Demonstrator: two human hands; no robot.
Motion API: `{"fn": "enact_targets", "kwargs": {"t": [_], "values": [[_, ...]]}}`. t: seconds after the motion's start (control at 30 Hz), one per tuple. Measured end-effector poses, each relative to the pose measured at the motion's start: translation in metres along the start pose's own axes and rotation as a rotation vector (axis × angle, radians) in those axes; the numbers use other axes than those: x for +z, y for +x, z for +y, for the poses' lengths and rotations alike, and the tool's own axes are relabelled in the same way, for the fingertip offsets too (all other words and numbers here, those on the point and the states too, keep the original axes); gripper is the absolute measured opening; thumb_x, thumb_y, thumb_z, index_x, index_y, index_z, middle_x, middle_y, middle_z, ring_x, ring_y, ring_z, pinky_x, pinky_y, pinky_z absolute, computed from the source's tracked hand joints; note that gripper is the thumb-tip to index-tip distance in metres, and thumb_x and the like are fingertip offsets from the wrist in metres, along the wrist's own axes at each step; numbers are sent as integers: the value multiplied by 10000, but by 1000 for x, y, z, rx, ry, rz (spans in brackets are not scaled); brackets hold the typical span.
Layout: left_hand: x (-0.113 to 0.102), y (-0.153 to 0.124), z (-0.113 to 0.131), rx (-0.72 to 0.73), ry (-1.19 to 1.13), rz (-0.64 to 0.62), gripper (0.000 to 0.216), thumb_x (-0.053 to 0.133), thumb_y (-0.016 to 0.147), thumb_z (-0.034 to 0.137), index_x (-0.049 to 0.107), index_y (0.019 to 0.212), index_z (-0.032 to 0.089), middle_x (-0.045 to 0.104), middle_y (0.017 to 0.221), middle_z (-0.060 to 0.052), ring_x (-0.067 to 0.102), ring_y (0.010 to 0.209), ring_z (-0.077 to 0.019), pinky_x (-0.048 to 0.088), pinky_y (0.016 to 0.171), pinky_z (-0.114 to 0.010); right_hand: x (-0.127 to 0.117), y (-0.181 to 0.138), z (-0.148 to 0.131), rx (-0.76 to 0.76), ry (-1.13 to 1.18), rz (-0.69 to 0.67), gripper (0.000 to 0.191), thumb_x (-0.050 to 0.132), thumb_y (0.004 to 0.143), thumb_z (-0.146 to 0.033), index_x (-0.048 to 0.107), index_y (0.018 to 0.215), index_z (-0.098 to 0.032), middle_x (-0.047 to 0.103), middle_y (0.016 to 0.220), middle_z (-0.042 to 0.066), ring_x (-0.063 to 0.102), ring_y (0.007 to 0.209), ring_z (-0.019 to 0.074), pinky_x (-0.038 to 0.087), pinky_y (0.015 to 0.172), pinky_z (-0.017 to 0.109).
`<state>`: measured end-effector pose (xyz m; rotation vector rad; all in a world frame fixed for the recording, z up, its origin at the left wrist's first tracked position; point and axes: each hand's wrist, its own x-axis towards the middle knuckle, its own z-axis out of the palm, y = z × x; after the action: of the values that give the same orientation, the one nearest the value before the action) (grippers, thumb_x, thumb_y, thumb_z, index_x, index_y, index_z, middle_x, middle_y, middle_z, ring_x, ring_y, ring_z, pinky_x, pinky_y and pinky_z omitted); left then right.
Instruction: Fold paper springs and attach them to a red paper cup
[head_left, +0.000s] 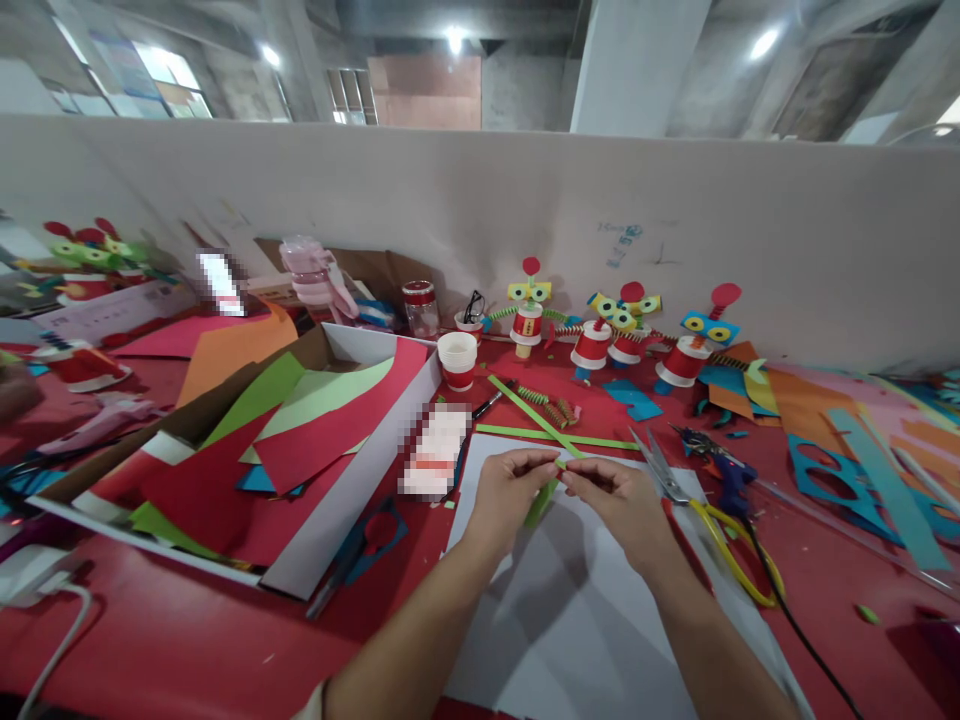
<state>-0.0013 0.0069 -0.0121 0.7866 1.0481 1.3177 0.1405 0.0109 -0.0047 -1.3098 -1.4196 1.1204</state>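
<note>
My left hand (516,490) and my right hand (613,500) meet over a white sheet (570,620), fingertips pinched together on a narrow green paper strip (541,505). A short end of it hangs under the fingers; the fold between them is mostly hidden. Just beyond the hands, one light green strip (525,402) runs diagonally and crosses another strip (600,441) lying sideways. Green and brown folded paper springs (534,396) rest behind these. To the right of my right hand are scissors (739,560) with yellow handles and a blue glue gun (726,482) with a black cord.
On the left stands a white box (352,480) of coloured paper, with a phone (435,452) beside it. White paper cups (457,358), a lidded jar (420,308) and several paper-cup figures (527,322) line the back. Blue cut-out scraps (825,475) lie right. Another person's hand (19,385) shows far left.
</note>
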Motion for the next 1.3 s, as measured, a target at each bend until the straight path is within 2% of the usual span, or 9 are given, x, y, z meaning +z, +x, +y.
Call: {"fn": "enact_targets", "kwargs": {"t": [0.2,0.37,0.5,0.73,0.87,1.03,1.17,1.23,1.3], "values": [[-6,5,5,-47,-21,-147,252,805,495,160,724,734,145,686,690,-22,601,656,-132,457,659,-261,-8,0,-2,-80,-172,-30,231,678,722,-369,749,843,-186,757,814,61,698,763,222,550,726,338],[-8,6,5,-26,11,-189,242,781,515,134,720,749,151,683,707,-16,600,666,-127,453,661,-255,-9,0,-2,-115,-207,-63,211,653,745,-354,744,844,-192,759,835,55,703,776,215,556,734,326],[-8,4,6,-39,76,-193,306,780,530,152,755,835,164,706,720,-24,610,693,-149,459,698,-281,-10,-1,-2,-164,-244,-92,181,634,764,-322,747,843,-205,760,838,45,703,776,213,559,736,326],[-8,2,6,-64,131,-154,182,769,529,175,759,710,167,715,678,-30,603,655,-155,458,684,-288,-10,-1,-2,-132,-277,-107,187,632,765,-325,736,855,-199,757,855,49,699,798,223,546,740,335],[-7,3,6,-91,122,-115,159,768,514,197,742,668,167,674,608,-12,563,591,-134,437,622,-274,-14,1,-2,-132,-241,-119,178,662,744,-361,716,777,-195,736,748,31,679,710,199,529,672,303],[-8,7,4,-52,70,-27,182,780,513,263,706,635,150,612,562,-2,514,556,-112,404,573,-254,-23,7,-2,-119,-227,65,187,670,710,-375,696,731,-191,684,626,15,624,580,172,478,565,278],[-13,11,2,-68,30,43,247,798,498,323,678,620,144,599,582,3,513,578,-105,415,609,-253,-27,7,-13,-149,-230,479,230,657,730,-411,681,746,-182,659,625,19,600,579,164,461,567,275],[-15,13,2,-80,5,58,280,809,483,346,673,622,145,595,589,7,507,581,-100,417,622,-254,-36,-5,-10,-205,-213,660,250,616,791,-417,670,751,-176,621,600,21,580,563,158,449,535,269],[-16,13,1,-86,1,51,296,815,480,364,668,618,147,586,585,12,488,567,-93,411,619,-255,-58,-35,7,-280,-237,674,294,528,877,-418,676,809,-173,575,573,30,567,535,166,437,484,279]]}}
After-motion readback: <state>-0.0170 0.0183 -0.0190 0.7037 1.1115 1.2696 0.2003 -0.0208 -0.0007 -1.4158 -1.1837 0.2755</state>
